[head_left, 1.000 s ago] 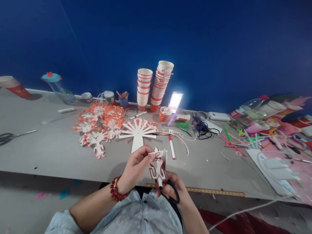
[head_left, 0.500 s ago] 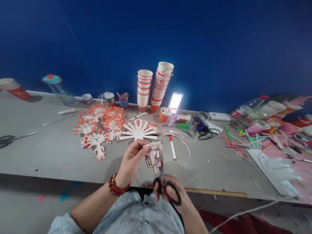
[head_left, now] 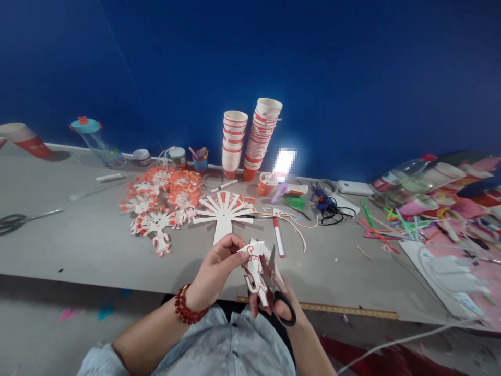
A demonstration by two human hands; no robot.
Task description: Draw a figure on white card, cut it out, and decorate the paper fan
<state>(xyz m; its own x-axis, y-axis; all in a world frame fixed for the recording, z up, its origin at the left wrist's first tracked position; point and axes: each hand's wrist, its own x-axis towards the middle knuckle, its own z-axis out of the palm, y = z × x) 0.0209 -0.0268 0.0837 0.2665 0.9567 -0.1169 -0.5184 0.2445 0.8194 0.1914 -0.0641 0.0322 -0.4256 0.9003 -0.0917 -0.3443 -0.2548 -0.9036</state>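
Near the table's front edge, my left hand (head_left: 221, 263) pinches a white paper cutout (head_left: 254, 269) with a figure outlined in red. My right hand (head_left: 279, 303) grips black-handled scissors (head_left: 285, 309), their blades apart and against the right side of the cutout. The paper hides part of the blades and of my right fingers. Just beyond lies a white paper piece cut into fanned strips (head_left: 223, 214). To the left sits a pile of orange and white paper figures (head_left: 168, 193). A red and white marker (head_left: 278, 237) rests right of the fan.
Two tall stacks of paper cups (head_left: 234, 146) stand at the back by a blue wall. A glue gun (head_left: 326, 201) with a black cord lies right of them. Colourful scraps and plastic bottles (head_left: 403, 177) crowd the right end. Another pair of scissors (head_left: 23, 222) lies far left.
Both hands have shifted slightly right. The cutout is lower and turned, with its lower end nearer my right hand. The scissor blades have moved up along its right side and opened.
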